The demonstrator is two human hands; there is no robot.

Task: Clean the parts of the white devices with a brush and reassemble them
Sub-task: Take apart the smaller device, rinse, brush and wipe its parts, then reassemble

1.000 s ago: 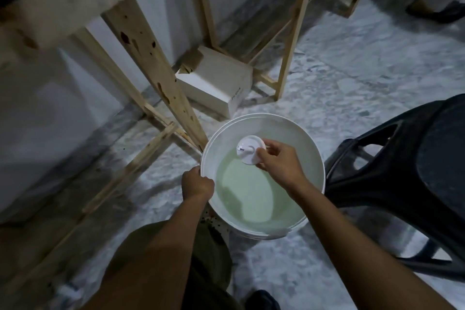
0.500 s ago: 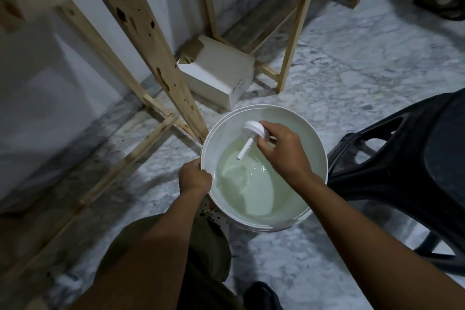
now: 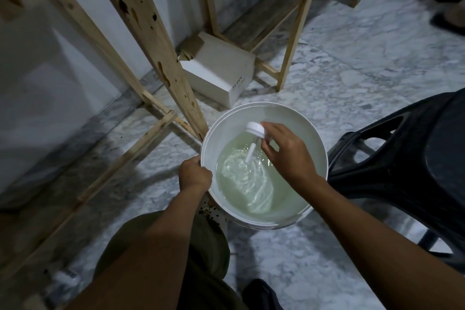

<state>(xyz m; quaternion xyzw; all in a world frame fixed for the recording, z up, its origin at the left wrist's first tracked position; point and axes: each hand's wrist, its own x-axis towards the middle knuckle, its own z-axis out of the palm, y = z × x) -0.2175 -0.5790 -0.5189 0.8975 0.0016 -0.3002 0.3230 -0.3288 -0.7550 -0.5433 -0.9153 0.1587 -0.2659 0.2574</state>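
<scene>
Found white device part (image 3: 254, 129) at frame centre, pinched by its cap in right grip (image 3: 285, 156), fingers curled, stem dipped into the water; judged a rinse. Found left grip (image 3: 195, 175) closed round left rim of bucket (image 3: 264, 105), likely to steady it. Noted wooden leg (image 3: 151, 53) just beside bucket at upper left and black stool (image 3: 415, 158) close at right; judged clearest way out straight up

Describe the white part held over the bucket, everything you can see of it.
The white device part looks like smooth plastic: a round, domed cap with a thin straight stem from its underside. It is tilted, cap up, stem slanting down-left, tip at the rippled greenish water inside the white bucket. The right hand pinches the cap's edge.
</scene>
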